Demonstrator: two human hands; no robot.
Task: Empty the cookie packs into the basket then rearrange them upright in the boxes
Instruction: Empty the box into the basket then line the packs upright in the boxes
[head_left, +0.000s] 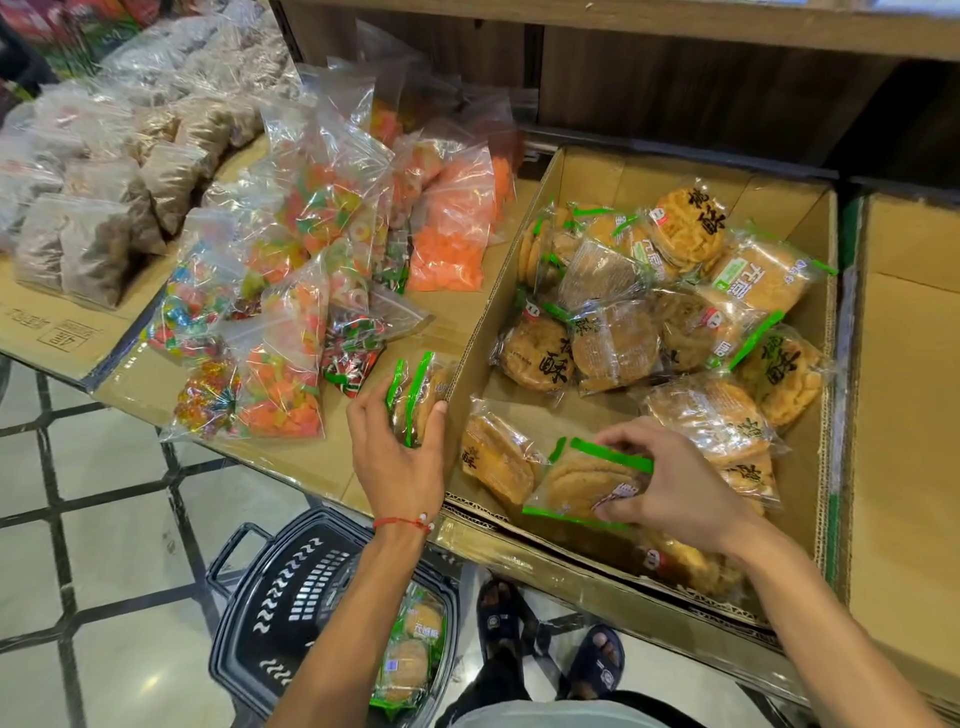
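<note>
**Each hand holds one cookie pack at the box**

The left hand (397, 457) grips a clear cookie pack with green sealed edges (415, 397) between thumb and fingers, just outside the left wall of the open brown cardboard box (587, 171). The right hand (670, 483) pinches a second clear green-edged cookie pack (576, 483) inside the box, near its front wall. Behind it, other cookie packs (618, 343) lie loose in the box. Below, on the tiled floor (104, 519), stands the black plastic basket (291, 587) with a few cookie packs (410, 654) in it; how many, I cannot tell. Left of the box lie clear bags of coloured candy (311, 218).
</note>
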